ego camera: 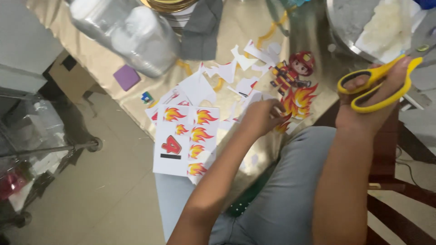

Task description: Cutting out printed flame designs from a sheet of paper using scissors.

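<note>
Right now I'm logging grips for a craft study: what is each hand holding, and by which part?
Right hand: yellow scissors, fingers through the handle loops. Left hand: flame cutout, pinched at its edge.

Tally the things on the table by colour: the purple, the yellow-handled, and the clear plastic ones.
Purple square foam piece: 1
Yellow-handled scissors, held in the right hand: 1
Clear plastic jars with white contents: 2, as far as the blur shows
Total: 4
The left hand rests on flame-printed paper cut-outs.
</note>
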